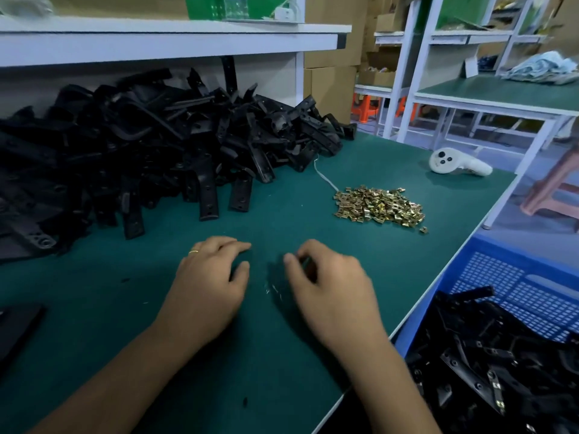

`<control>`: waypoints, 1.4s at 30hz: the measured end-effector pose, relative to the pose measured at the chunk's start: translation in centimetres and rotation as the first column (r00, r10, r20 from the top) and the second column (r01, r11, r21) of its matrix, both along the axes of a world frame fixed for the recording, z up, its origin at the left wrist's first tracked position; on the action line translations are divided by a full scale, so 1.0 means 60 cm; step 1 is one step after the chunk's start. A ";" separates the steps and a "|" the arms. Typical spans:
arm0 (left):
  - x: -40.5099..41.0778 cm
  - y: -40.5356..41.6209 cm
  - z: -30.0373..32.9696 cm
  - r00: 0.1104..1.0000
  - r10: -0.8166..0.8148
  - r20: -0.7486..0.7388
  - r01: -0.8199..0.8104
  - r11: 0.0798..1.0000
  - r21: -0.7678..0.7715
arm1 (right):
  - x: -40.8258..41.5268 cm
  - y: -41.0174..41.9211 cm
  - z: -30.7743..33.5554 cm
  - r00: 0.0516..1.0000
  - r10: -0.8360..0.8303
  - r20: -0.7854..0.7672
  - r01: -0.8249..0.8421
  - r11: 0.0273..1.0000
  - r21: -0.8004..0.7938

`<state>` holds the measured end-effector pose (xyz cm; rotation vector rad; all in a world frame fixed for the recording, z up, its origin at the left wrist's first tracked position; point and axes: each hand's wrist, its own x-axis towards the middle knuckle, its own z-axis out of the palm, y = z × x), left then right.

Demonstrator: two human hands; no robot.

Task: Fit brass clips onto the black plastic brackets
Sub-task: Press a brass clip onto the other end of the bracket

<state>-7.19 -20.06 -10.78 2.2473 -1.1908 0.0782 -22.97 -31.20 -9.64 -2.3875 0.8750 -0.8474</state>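
Observation:
A big heap of black plastic brackets (156, 145) covers the back left of the green table (282, 355). A smaller heap of brass clips (379, 206) lies to the right of it. My left hand (213, 277) hovers low over the mat in front of the brackets, fingers loosely curled, nothing visible in it. My right hand (326, 283) is beside it, blurred, with thumb and forefinger curled toward each other. Whether it pinches a clip is hidden. A few small glints (272, 289) show on the mat between the hands.
A blue crate (513, 277) off the table's right edge holds black brackets with clips (498, 380). A white handheld controller (454, 162) lies at the back right, and a white cord (326, 178) runs from the bracket heap. A dark flat object (15, 327) sits at the left edge.

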 end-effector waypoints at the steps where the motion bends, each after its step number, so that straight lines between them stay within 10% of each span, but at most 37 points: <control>1: 0.007 -0.001 -0.007 0.999 0.036 -0.010 -0.035 0.999 0.025 | -0.011 -0.029 -0.004 0.998 -0.062 -0.029 0.061 0.998 -0.018; 7: 0.073 -0.045 0.011 0.984 0.171 -0.047 -0.165 0.981 0.100 | -0.059 -0.121 -0.014 0.933 -0.318 -0.166 0.311 0.948 -0.071; 18: 0.064 -0.054 0.029 0.929 0.295 0.224 -0.354 0.885 0.301 | -0.049 -0.129 -0.020 0.910 -0.195 -0.367 0.172 0.980 -0.095; 29: -0.026 0.030 0.040 0.862 0.279 0.422 -0.409 0.876 0.256 | -0.041 -0.135 -0.016 0.961 -0.177 -0.212 0.134 0.970 -0.204; 35: -0.035 0.011 0.015 0.959 -0.090 0.267 0.019 0.967 0.255 | -0.046 -0.135 -0.013 0.995 -0.086 -0.045 0.084 0.996 -0.037; 42: -0.009 0.011 0.022 0.958 -0.084 0.273 0.051 0.991 0.127 | -0.057 -0.134 -0.028 0.970 -0.242 -0.018 0.242 0.970 -0.021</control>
